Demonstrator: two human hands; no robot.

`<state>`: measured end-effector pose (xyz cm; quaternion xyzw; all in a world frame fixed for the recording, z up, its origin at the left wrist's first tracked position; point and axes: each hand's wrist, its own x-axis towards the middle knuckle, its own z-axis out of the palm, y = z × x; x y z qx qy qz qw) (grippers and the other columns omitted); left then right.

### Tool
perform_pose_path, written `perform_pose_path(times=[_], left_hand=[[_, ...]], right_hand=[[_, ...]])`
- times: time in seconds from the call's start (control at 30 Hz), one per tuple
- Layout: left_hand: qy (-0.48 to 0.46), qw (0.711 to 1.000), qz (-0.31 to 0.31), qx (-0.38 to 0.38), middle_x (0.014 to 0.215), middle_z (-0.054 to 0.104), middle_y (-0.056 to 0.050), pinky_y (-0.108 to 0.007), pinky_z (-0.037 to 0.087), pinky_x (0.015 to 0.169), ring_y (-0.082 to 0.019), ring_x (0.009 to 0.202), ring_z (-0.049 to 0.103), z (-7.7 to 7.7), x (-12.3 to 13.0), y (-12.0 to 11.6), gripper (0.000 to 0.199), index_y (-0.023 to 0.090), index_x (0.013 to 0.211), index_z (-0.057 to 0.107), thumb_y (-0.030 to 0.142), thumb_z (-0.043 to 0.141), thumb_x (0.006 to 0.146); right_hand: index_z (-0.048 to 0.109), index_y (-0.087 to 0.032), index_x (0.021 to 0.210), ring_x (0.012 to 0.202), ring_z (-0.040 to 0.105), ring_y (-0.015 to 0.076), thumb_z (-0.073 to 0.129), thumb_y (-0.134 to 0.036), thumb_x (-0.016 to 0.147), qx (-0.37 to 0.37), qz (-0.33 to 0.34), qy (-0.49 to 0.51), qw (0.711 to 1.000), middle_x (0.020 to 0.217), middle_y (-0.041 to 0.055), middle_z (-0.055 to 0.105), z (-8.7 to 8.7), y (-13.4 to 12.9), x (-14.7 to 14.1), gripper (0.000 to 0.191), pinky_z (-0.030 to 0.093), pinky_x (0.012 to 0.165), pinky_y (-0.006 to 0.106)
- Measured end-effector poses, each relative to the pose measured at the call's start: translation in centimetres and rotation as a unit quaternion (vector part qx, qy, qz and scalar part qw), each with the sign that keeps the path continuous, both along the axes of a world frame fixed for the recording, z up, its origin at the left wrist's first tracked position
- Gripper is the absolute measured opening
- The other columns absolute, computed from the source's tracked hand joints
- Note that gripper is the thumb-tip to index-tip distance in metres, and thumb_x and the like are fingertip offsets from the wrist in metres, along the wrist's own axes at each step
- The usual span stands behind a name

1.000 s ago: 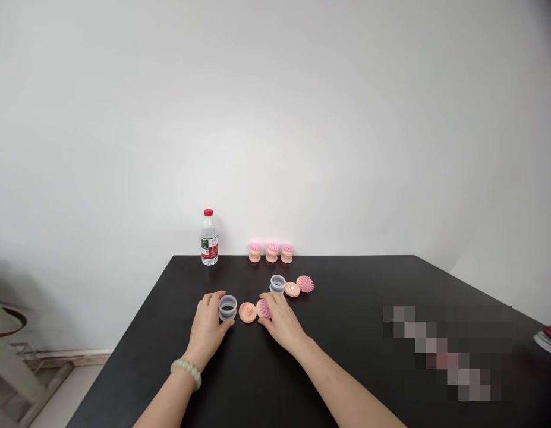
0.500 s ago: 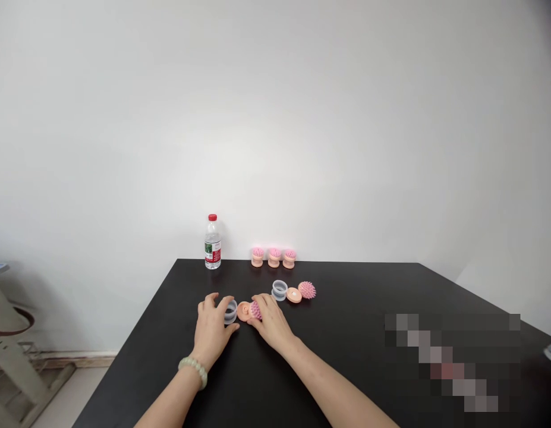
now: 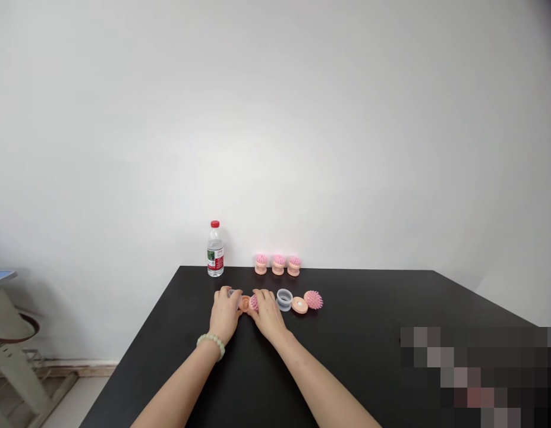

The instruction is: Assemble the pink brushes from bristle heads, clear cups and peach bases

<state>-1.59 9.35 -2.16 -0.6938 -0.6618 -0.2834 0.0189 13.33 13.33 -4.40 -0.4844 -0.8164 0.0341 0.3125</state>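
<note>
Spiky brush head [image 3: 254, 303] sits in right hand [image 3: 268, 315], clear ring [image 3: 233, 293] in left hand [image 3: 224, 314], each grip curled closed, bottle [image 3: 215, 252] beyond

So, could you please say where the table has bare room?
Bare table lies between the left forearm and right forearm, and between the latter and the blurred area. Crowded: the left hand and right hand, with ring, disc and brush between them; another set alongside.

Location type: a plain indoor room; from where I stand, whether office, classroom or workroom cannot be determined. Indicators: a white wall [image 3: 275, 148], a black table [image 3: 257, 374] set against it, a blue-topped desk [image 3: 2, 312] with pale legs to the left, a brown baseboard [image 3: 94, 370] and a light floor [image 3: 79, 399].
</note>
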Motion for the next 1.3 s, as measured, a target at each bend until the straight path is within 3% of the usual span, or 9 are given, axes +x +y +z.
perform_pose_path(times=[0.1,0.27,0.37,0.43,0.53,0.67,0.87,1.07,1.3], left_hand=[[-0.003,1.0,0.0,0.012,0.131,0.06,-0.009,-0.049,0.053,0.093,-0.026,0.113,0.061,-0.5,-0.3,1.1,0.034,0.018,0.125,0.059,0.029,0.063,0.093],[-0.014,1.0,0.004,0.014,0.132,0.06,-0.01,-0.048,0.056,0.091,-0.026,0.111,0.064,-0.9,-1.4,1.9,0.036,0.018,0.127,0.058,0.033,0.062,0.094],[-0.017,1.0,0.008,0.004,0.128,0.062,-0.011,-0.044,0.057,0.089,-0.025,0.11,0.065,-0.7,-1.8,1.8,0.038,0.019,0.13,0.057,0.02,0.063,0.092],[-0.01,1.0,0.017,0.007,0.131,0.059,-0.014,-0.043,0.055,0.093,-0.028,0.119,0.061,-0.5,-1.8,1.6,0.052,0.019,0.135,0.055,0.002,0.058,0.085],[0.018,0.999,0.011,0.031,0.143,0.051,-0.016,-0.051,0.043,0.108,-0.034,0.14,0.042,0.0,-1.1,1.1,0.065,0.02,0.132,0.058,-0.007,0.053,0.074],[0.062,0.996,-0.043,0.054,0.144,0.054,-0.013,-0.057,0.032,0.117,-0.037,0.147,0.032,0.4,0.1,1.0,0.045,0.02,0.108,0.07,-0.003,0.059,0.07],[0.092,0.99,-0.082,0.074,0.137,0.063,-0.014,-0.057,0.037,0.116,-0.036,0.143,0.041,0.7,1.0,1.9,0.024,0.019,0.089,0.074,0.006,0.054,0.086],[0.105,0.987,-0.094,0.077,0.133,0.066,-0.016,-0.051,0.041,0.114,-0.034,0.139,0.047,0.8,0.7,1.8,0.025,0.017,0.087,0.073,0.003,0.052,0.087],[0.091,0.99,-0.066,0.083,0.132,0.064,-0.014,-0.055,0.043,0.112,-0.038,0.139,0.046,0.8,0.0,0.0,0.034,0.019,0.098,0.069,0.0,0.069,0.069]], right_hand=[[0.055,-0.015,0.132,0.113,0.056,0.0324,0.061,-0.009,0.084,0.012,-0.012,0.004,1.0,0.123,0.0165,0.06,-0.5,0.8,-0.1,0.049,0.049,0.098,0.048],[0.052,-0.015,0.137,0.119,0.053,0.0315,0.057,-0.002,0.083,0.018,-0.022,0.008,1.0,0.133,0.0175,0.054,-1.1,1.0,0.0,0.055,0.047,0.103,0.048],[0.052,-0.012,0.136,0.119,0.054,0.0329,0.058,-0.001,0.082,0.015,-0.024,0.011,1.0,0.132,0.019,0.055,-1.3,1.0,0.1,0.056,0.047,0.102,0.049],[0.05,-0.011,0.137,0.121,0.053,0.0341,0.061,-0.003,0.081,0.014,-0.021,0.015,1.0,0.134,0.0197,0.054,-1.4,1.0,0.1,0.058,0.047,0.103,0.05],[0.048,-0.015,0.14,0.125,0.052,0.0339,0.063,-0.005,0.079,0.013,-0.011,0.022,1.0,0.137,0.0183,0.052,-1.6,1.1,0.2,0.063,0.047,0.104,0.05],[0.049,-0.015,0.139,0.125,0.053,0.032,0.062,-0.002,0.078,0.01,0.004,0.03,0.999,0.135,0.0175,0.054,-1.5,1.0,0.3,0.064,0.047,0.106,0.048],[0.048,-0.014,0.139,0.124,0.053,0.0317,0.063,0.0,0.075,0.012,0.008,0.036,0.999,0.134,0.0165,0.055,-1.4,0.4,0.8,0.067,0.047,0.106,0.048],[0.048,-0.01,0.139,0.123,0.055,0.0323,0.061,0.002,0.076,0.014,0.007,0.025,1.0,0.133,0.0181,0.056,-1.4,0.3,1.2,0.065,0.047,0.107,0.047],[0.051,-0.014,0.139,0.117,0.059,0.029,0.046,0.007,0.081,0.027,0.005,0.01,1.0,0.126,0.0161,0.061,-1.5,0.6,1.3,0.061,0.052,0.101,0.043]])
